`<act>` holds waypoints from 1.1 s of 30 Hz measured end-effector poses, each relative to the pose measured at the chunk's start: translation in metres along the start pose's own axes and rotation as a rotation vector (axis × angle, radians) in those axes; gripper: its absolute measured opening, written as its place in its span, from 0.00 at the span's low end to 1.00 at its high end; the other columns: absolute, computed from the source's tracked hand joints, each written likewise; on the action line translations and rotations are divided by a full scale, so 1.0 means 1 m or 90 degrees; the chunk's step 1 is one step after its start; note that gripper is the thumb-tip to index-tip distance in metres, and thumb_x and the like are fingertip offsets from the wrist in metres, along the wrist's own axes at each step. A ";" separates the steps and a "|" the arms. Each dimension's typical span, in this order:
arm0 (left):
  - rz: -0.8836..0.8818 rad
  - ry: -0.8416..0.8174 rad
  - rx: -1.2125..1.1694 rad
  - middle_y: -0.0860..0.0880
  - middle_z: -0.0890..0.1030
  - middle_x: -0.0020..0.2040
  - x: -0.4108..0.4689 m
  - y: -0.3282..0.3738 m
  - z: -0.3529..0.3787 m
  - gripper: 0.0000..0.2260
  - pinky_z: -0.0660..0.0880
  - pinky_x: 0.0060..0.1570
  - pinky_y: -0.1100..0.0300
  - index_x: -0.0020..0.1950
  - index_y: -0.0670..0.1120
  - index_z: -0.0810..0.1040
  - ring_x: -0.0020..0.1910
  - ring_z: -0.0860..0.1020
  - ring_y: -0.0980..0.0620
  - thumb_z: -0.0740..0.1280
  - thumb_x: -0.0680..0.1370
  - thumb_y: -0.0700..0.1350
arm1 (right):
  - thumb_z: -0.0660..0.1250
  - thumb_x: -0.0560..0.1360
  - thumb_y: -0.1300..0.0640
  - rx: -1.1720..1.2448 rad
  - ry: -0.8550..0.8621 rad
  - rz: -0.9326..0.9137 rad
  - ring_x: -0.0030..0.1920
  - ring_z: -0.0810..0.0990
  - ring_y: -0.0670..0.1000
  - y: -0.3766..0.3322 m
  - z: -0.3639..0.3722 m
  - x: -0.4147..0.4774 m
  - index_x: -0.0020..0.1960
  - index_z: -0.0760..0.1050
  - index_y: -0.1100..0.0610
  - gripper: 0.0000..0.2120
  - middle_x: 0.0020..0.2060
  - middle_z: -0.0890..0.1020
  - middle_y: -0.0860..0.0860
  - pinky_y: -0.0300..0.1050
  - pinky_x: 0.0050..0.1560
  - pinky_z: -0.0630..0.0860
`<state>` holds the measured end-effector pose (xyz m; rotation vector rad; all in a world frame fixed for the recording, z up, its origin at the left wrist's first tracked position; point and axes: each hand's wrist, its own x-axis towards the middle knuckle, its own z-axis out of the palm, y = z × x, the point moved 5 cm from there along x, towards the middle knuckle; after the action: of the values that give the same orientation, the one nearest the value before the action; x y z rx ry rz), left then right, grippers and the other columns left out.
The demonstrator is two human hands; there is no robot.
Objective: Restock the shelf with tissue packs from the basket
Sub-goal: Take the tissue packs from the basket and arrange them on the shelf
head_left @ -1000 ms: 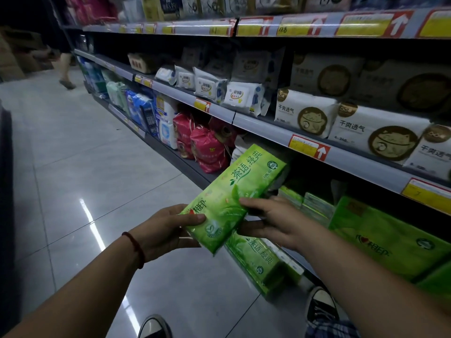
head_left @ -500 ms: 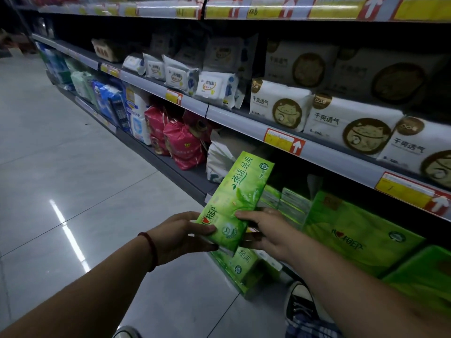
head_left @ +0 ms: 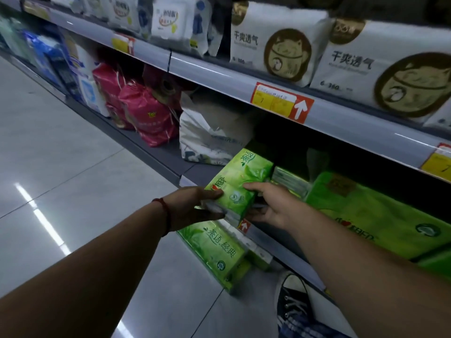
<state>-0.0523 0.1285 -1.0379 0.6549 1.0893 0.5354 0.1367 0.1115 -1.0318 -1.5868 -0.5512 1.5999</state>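
Observation:
A green tissue pack lies tilted at the front edge of the bottom shelf, its far end inside the shelf. My left hand grips its near left corner, thumb on top. My right hand holds its right side, fingers on the top face and thumb beneath. More green tissue packs fill the shelf to the right. Another green pack lies below my hands, near the floor. No basket is in view.
A white bag and pink packs stand to the left on the bottom shelf. White packs with cat logos sit on the shelf above, behind yellow price tags. Grey tiled floor spreads left. My shoe is by the shelf base.
Both hands have carried the green pack lower and forward, into the bottom shelf opening. The view has moved closer to the shelf and tipped down.

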 end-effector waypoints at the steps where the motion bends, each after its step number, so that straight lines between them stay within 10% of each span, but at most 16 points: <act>1: 0.010 0.010 -0.018 0.36 0.83 0.62 0.006 -0.001 0.002 0.16 0.85 0.50 0.52 0.64 0.32 0.80 0.61 0.83 0.39 0.72 0.79 0.40 | 0.74 0.76 0.60 0.007 0.021 -0.004 0.46 0.84 0.59 0.001 -0.002 0.005 0.55 0.77 0.56 0.10 0.47 0.84 0.58 0.59 0.48 0.84; 5: 0.087 0.104 -0.127 0.32 0.83 0.58 0.028 -0.004 0.009 0.14 0.86 0.42 0.51 0.60 0.29 0.80 0.50 0.84 0.37 0.73 0.78 0.36 | 0.75 0.76 0.55 0.049 0.092 -0.007 0.47 0.85 0.57 0.001 -0.007 0.027 0.59 0.79 0.58 0.14 0.48 0.86 0.57 0.51 0.40 0.83; 11: 0.177 0.158 -0.273 0.33 0.79 0.63 0.059 -0.002 0.027 0.15 0.85 0.50 0.52 0.64 0.31 0.77 0.61 0.81 0.36 0.70 0.78 0.29 | 0.70 0.76 0.40 0.039 0.066 0.097 0.52 0.81 0.63 0.005 -0.006 0.042 0.64 0.73 0.54 0.24 0.57 0.79 0.60 0.58 0.45 0.83; 19: 0.191 0.173 -0.202 0.33 0.80 0.66 0.095 0.002 0.034 0.17 0.83 0.56 0.55 0.69 0.31 0.75 0.55 0.84 0.44 0.64 0.80 0.28 | 0.71 0.76 0.46 0.027 0.076 0.108 0.45 0.76 0.55 -0.015 -0.012 0.060 0.51 0.77 0.56 0.13 0.47 0.76 0.57 0.53 0.43 0.83; 26: 0.216 0.079 -0.248 0.37 0.76 0.72 0.102 0.008 0.068 0.29 0.78 0.60 0.53 0.77 0.34 0.67 0.67 0.77 0.41 0.55 0.76 0.20 | 0.73 0.76 0.46 0.303 0.114 0.032 0.46 0.80 0.55 -0.015 -0.013 0.084 0.64 0.77 0.61 0.24 0.55 0.78 0.60 0.47 0.37 0.84; 33: 0.195 0.023 -0.060 0.49 0.68 0.80 0.107 0.013 0.079 0.34 0.74 0.63 0.52 0.81 0.45 0.64 0.72 0.72 0.46 0.55 0.78 0.23 | 0.67 0.77 0.37 0.194 0.161 0.014 0.45 0.79 0.55 -0.009 -0.026 0.083 0.64 0.77 0.56 0.26 0.52 0.77 0.56 0.46 0.36 0.81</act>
<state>0.0594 0.1934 -1.0713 0.7358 0.9959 0.8607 0.1732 0.1759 -1.0795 -1.5342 -0.1471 1.3952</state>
